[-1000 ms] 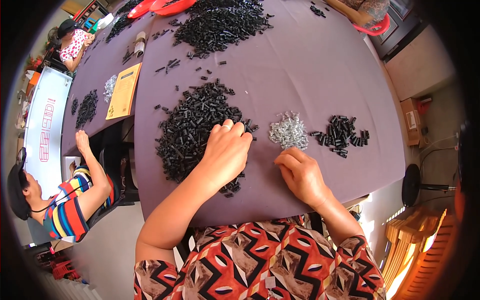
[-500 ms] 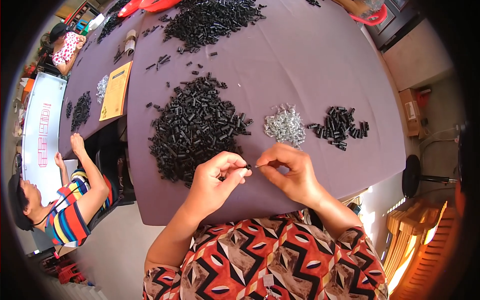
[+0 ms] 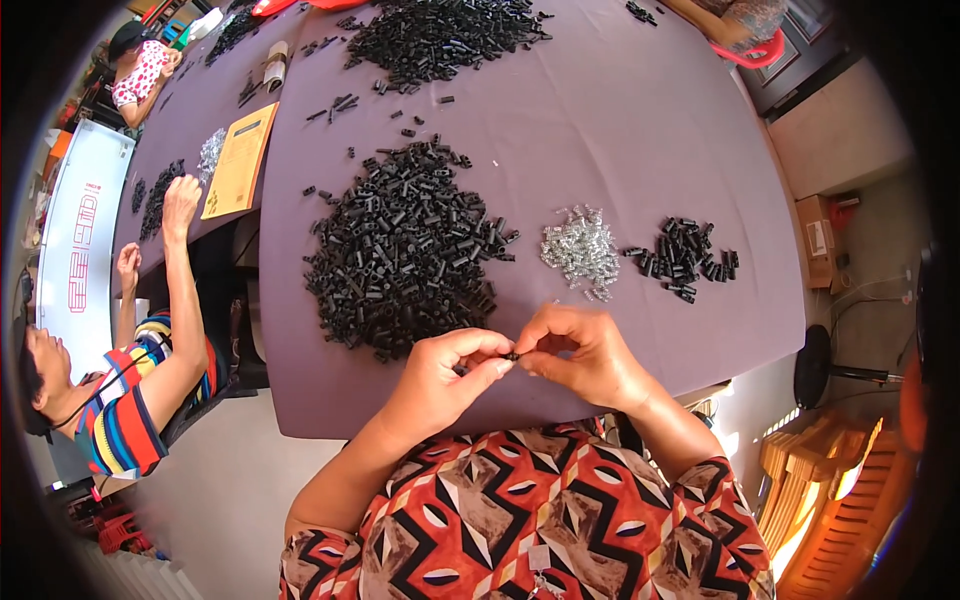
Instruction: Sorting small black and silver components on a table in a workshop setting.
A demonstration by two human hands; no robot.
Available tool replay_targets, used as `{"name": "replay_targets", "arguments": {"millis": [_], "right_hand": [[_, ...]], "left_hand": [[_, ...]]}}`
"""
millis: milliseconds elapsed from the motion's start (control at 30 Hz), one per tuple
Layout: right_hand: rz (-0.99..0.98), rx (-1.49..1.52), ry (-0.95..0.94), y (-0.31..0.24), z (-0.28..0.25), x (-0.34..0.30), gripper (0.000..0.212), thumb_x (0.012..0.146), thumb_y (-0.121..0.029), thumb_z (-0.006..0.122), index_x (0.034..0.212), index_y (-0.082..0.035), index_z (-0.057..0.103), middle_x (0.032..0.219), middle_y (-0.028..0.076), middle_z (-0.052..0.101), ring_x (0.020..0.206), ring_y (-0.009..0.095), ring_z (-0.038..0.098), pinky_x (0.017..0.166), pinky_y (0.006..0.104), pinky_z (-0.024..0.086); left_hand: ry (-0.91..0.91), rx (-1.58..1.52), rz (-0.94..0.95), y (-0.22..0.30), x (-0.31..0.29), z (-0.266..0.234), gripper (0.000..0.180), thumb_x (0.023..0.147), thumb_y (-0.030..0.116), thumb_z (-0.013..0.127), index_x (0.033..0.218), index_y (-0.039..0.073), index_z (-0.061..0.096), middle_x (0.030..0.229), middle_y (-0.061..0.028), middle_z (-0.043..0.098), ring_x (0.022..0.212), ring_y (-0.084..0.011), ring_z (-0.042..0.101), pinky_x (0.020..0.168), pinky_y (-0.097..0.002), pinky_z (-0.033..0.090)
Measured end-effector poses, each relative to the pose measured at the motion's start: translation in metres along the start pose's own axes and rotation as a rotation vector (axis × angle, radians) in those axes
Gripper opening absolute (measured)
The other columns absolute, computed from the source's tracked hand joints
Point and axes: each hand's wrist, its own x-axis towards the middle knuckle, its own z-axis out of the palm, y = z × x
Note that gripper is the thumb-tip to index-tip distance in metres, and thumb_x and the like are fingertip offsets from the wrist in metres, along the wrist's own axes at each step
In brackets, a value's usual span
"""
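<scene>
Over the near edge of the table, my left hand (image 3: 452, 378) pinches a short black tube (image 3: 511, 356) between thumb and fingertips. My right hand (image 3: 580, 358) is closed in a pinch against the tube's right end; whatever its fingertips hold is hidden. Just beyond my right hand lies a pile of small shiny silvery pieces (image 3: 580, 250). A big heap of black tubes (image 3: 405, 250) spreads beyond my left hand. To the right of the silvery pile sits a smaller group of black tubes (image 3: 685, 252).
The purple-grey tablecloth (image 3: 630, 120) carries another black heap (image 3: 445, 40) at the far side. A co-worker in a striped top (image 3: 130, 400) sits at left, near a yellow envelope (image 3: 240, 160). Orange plastic chairs (image 3: 830, 490) stand at lower right, a cardboard box (image 3: 818, 240) behind.
My hands have come together: the right fingertips, which held a thin shiny piece apart from the tube, now meet it. The co-worker at left has raised an arm toward the table.
</scene>
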Motion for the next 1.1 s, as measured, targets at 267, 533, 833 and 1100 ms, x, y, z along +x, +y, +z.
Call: {"name": "replay_targets", "arguments": {"millis": [267,533,833,1100], "right_hand": [[0.242,0.344,-0.296,0.005,0.001,0.001,0.016,0.089,0.001,0.077,0.1,-0.002,0.065,0.095,0.0,0.066,0.089,0.009,0.064,0.079,0.0251,0.052],[-0.332,-0.959,0.155,0.004,0.008,0.063,0.013,0.087,-0.007,0.07,0.1,-0.004,0.067,0.09,0.016,0.062,0.081,0.039,0.065,0.069,0.0452,0.054],[-0.351,-0.976,0.068,0.01,0.01,0.061,0.012,0.083,-0.002,0.069,0.093,-0.003,0.063,0.09,0.015,0.06,0.082,0.039,0.064,0.07,0.0466,0.053],[-0.148,-0.38,0.057,-0.006,0.01,0.029,0.014,0.087,0.004,0.072,0.099,-0.002,0.068,0.093,0.007,0.064,0.083,0.019,0.066,0.072,0.0308,0.054]], "left_hand": [[-0.148,0.107,0.062,0.009,-0.019,-0.003,0.013,0.092,0.002,0.071,0.104,0.0,0.07,0.095,-0.0047,0.07,0.086,-0.0112,0.065,0.078,-0.027,0.052],[0.052,-0.321,-0.087,-0.003,-0.026,-0.015,0.011,0.101,0.004,0.063,0.11,-0.001,0.065,0.098,-0.0081,0.072,0.083,-0.011,0.065,0.08,-0.026,0.054],[0.056,-0.314,-0.078,-0.007,-0.025,-0.016,0.019,0.106,0.009,0.053,0.116,-0.002,0.066,0.096,-0.0103,0.071,0.082,-0.0142,0.065,0.078,-0.0277,0.055],[0.048,-0.311,-0.082,-0.009,-0.019,-0.009,0.022,0.109,0.011,0.049,0.116,-0.003,0.064,0.092,-0.0068,0.069,0.08,-0.0112,0.063,0.075,-0.0254,0.053]]}}
